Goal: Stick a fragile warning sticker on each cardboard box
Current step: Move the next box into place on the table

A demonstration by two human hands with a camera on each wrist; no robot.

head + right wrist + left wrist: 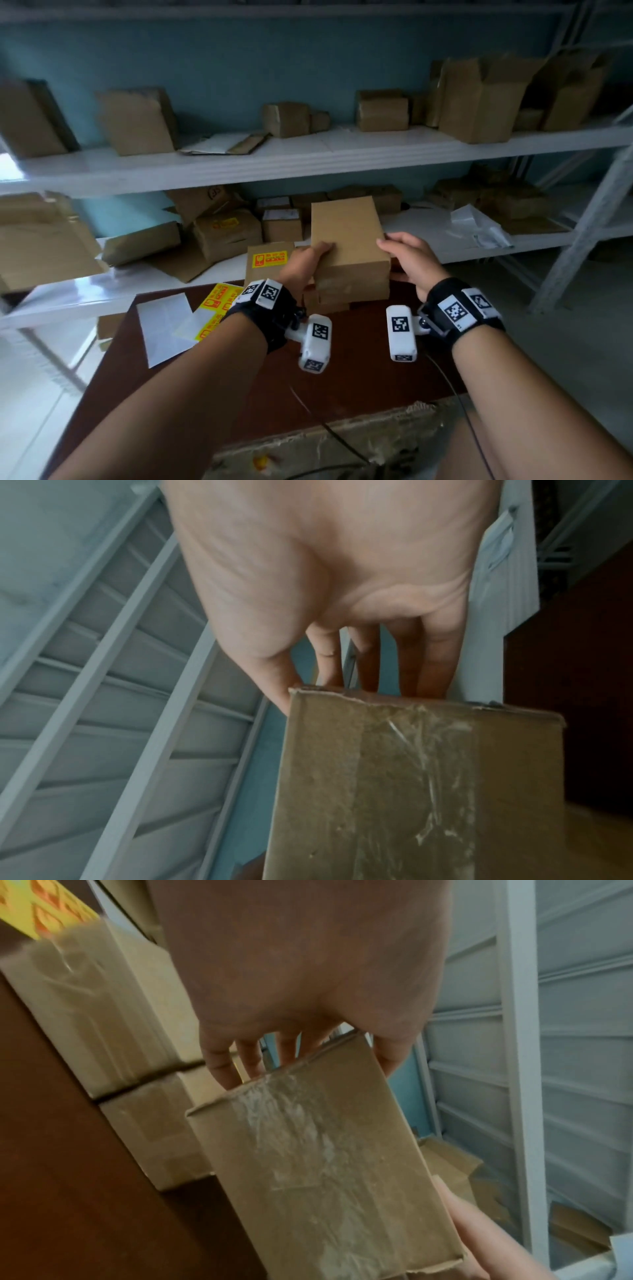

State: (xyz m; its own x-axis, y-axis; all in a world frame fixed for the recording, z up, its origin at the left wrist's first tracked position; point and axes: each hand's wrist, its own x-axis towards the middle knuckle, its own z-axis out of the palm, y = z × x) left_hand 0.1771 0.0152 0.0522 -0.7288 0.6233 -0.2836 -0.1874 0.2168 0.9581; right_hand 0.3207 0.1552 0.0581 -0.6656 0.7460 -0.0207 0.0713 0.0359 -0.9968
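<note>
A plain cardboard box (pixel 346 236) is held tilted above the brown table (pixel 212 383), over a smaller box (pixel 325 303). My left hand (pixel 308 262) grips its left side, thumb on the top face. My right hand (pixel 407 260) grips its right side. The wrist views show the taped underside of the cardboard box (pixel 318 1164) (pixel 411 791), with my left hand (pixel 301 1053) and my right hand (pixel 359 669) curled over its edges. A yellow sticker sheet (pixel 217 303) lies on the table at the left. Behind it stands a box with a fragile sticker (pixel 269 260).
White backing paper (pixel 164 325) lies on the table's left part. White shelves (pixel 308 154) behind hold many cardboard boxes, one with a sticker (pixel 226 228). A torn cardboard piece (pixel 342 445) sits at the near table edge. Cables (pixel 318 421) run across the table.
</note>
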